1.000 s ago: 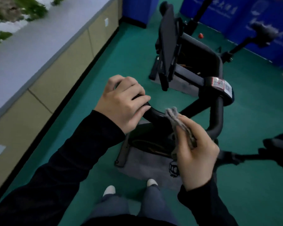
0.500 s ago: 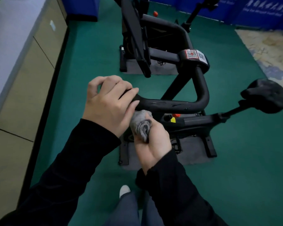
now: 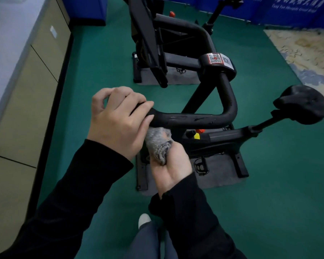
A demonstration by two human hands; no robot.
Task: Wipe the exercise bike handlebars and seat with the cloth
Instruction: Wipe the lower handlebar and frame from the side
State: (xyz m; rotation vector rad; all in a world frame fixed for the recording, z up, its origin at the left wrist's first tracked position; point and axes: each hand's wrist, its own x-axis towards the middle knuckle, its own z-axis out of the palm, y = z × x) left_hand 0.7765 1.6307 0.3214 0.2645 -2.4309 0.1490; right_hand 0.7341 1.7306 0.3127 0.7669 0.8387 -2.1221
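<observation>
The left hand (image 3: 120, 120) lies back-up, its fingers curled over the near end of the handlebar (image 3: 191, 118) with the thumb tucked on the far side. The right hand (image 3: 171, 165) is turned palm-up just beneath it, the two hands touching, and grips a bunched grey cloth (image 3: 158, 143) held up against the bar's underside. Both arms wear black sleeves (image 3: 73, 193) to the wrist. The left forearm reaches in from the lower left, the right from bottom centre.
</observation>
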